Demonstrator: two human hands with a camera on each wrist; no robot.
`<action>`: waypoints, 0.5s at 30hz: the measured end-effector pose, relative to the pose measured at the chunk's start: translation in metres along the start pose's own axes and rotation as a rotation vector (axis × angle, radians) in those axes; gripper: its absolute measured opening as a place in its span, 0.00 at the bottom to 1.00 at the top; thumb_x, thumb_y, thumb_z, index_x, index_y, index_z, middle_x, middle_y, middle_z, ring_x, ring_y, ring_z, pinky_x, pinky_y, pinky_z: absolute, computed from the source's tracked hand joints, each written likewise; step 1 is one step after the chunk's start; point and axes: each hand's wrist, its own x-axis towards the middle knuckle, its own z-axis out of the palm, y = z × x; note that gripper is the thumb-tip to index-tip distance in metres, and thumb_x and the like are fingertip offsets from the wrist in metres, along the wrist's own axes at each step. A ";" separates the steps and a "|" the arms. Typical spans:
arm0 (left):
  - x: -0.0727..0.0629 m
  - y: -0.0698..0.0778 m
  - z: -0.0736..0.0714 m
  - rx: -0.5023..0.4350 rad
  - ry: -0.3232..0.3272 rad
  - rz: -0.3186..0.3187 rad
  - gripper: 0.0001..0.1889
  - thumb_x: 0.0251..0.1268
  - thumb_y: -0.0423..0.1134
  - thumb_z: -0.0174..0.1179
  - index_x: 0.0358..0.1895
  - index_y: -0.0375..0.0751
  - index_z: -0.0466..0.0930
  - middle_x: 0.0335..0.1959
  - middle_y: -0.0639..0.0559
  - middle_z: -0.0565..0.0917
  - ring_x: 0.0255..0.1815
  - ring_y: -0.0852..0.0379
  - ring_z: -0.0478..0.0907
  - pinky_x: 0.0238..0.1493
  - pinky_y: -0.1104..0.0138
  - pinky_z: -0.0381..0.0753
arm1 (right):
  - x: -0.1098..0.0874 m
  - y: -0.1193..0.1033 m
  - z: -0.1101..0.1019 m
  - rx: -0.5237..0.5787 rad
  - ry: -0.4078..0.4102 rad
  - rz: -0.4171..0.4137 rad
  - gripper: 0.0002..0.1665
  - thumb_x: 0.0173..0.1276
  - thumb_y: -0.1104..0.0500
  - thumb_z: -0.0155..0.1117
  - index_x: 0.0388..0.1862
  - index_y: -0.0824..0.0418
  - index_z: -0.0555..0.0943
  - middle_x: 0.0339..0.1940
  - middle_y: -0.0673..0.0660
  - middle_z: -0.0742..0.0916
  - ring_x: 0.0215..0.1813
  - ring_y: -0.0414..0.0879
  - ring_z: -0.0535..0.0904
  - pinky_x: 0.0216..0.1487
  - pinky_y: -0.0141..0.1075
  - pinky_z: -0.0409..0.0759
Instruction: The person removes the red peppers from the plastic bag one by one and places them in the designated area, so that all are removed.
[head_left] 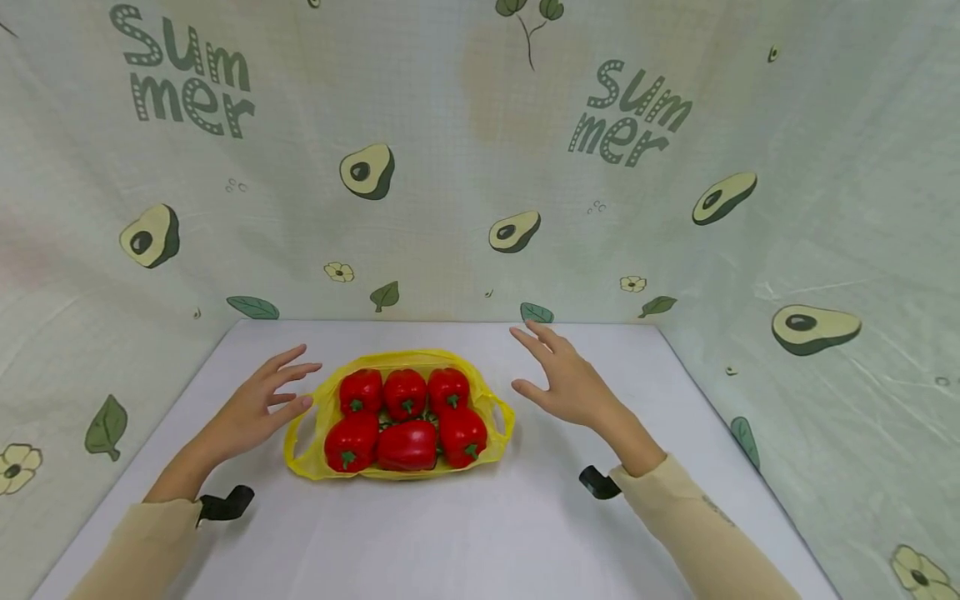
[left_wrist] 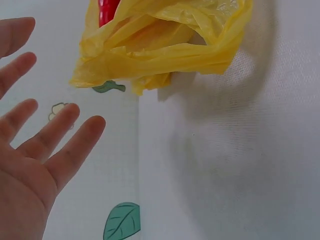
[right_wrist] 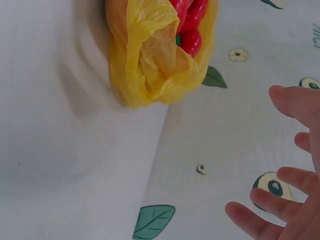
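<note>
Several red bell peppers with green stems sit in two rows inside a yellow plastic bag, its mouth spread wide and its handles out to both sides. My left hand hovers at the bag's left handle, fingers spread and holding nothing. Off the bag's right side, my right hand is raised with its fingers apart, also holding nothing. In the left wrist view the bag's side shows apart from the fingertips. The right wrist view shows the bag with a few peppers at its opening.
The bag stands on a white table. A pale cloth printed with avocados, leaves and lettering hangs behind the table and along both sides. Each wrist wears a black camera mount, one at the left and one at the right.
</note>
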 end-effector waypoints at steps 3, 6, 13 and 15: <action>-0.002 0.001 0.000 0.021 0.002 0.011 0.28 0.74 0.41 0.69 0.75 0.46 0.76 0.84 0.37 0.59 0.76 0.31 0.65 0.56 0.39 0.83 | 0.001 -0.001 0.003 0.003 -0.010 -0.004 0.49 0.72 0.45 0.74 0.86 0.48 0.62 0.87 0.59 0.64 0.80 0.64 0.67 0.65 0.65 0.79; -0.004 0.002 0.000 0.082 0.011 0.026 0.29 0.72 0.41 0.71 0.74 0.48 0.77 0.83 0.38 0.61 0.75 0.33 0.66 0.55 0.41 0.85 | 0.002 -0.004 0.006 0.008 -0.017 -0.010 0.49 0.72 0.45 0.74 0.86 0.47 0.62 0.87 0.58 0.64 0.80 0.63 0.67 0.65 0.64 0.79; -0.005 0.005 0.002 0.179 0.049 0.069 0.28 0.68 0.42 0.74 0.71 0.50 0.81 0.77 0.40 0.69 0.62 0.42 0.76 0.44 0.59 0.87 | 0.002 -0.010 0.011 0.014 -0.030 -0.026 0.48 0.72 0.47 0.74 0.86 0.48 0.63 0.86 0.59 0.65 0.80 0.63 0.68 0.65 0.63 0.80; -0.005 0.005 0.003 0.170 0.049 0.074 0.28 0.68 0.42 0.74 0.70 0.48 0.81 0.76 0.41 0.70 0.56 0.44 0.78 0.42 0.60 0.86 | 0.003 -0.012 0.013 0.016 -0.031 -0.034 0.48 0.72 0.47 0.74 0.86 0.48 0.63 0.86 0.59 0.65 0.80 0.63 0.68 0.64 0.63 0.80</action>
